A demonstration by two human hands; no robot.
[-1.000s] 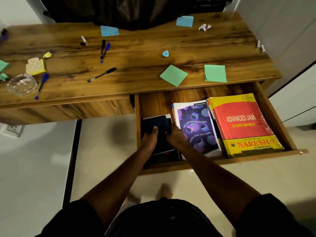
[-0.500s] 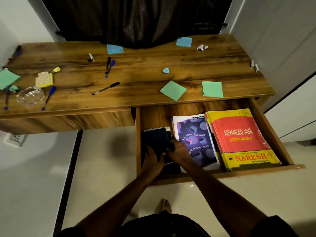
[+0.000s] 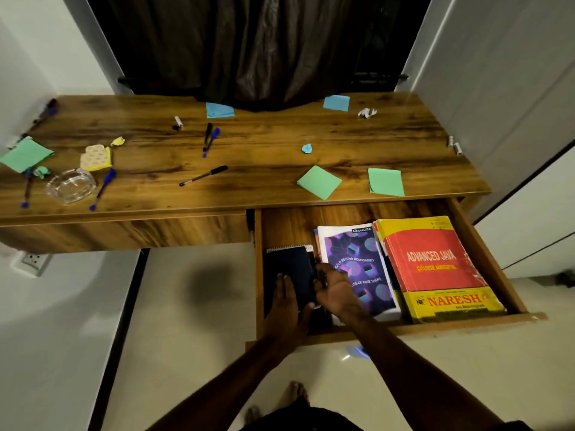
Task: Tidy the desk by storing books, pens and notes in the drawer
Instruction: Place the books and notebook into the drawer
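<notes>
- Drawer [image 3: 485, 259] pulled out under the right part of the worktop [image 3: 264, 157]; both hands inside its left end.
- Left hand [image 3: 287, 309]: flat, palm down on the dark notebook [image 3: 292, 265], fingers spread and extended, thumb at the cover's right edge. Grip loose, pressing rather than clamping.
- Right hand [image 3: 337, 290]: just right of the left hand, fingers curled at the dark notebook's right edge, wrist lying over the purple notebook [image 3: 357, 262]. Cannot tell whether this grip pinches the cover or only touches it.
- Dark notebook lies over a spiral-bound pad [image 3: 291, 247]; only the pad's coil edge shows beyond the fingertips.
- Purple notebook sits just right of the right hand, flat in the drawer, touching the dark one's edge.
- Red-and-yellow Java book [image 3: 435, 265] further right, flat, against the drawer's right wall.
- Beyond the hands, on the worktop: two green notes [image 3: 319, 182] near the front edge, directly past the drawer.
- Black pen [image 3: 203, 175] beyond and left of the left hand.
- Pair of pens [image 3: 210, 140] further back, two blue notes [image 3: 219, 110] near the rear edge.
- Far left of the hands: glass dish [image 3: 71, 185], blue pens [image 3: 102, 189] either side of it, another green note [image 3: 26, 155], yellow pad [image 3: 96, 157].
- Crumpled scraps: blue one [image 3: 306, 148] mid-worktop, white one [image 3: 367, 112] at the rear right.
</notes>
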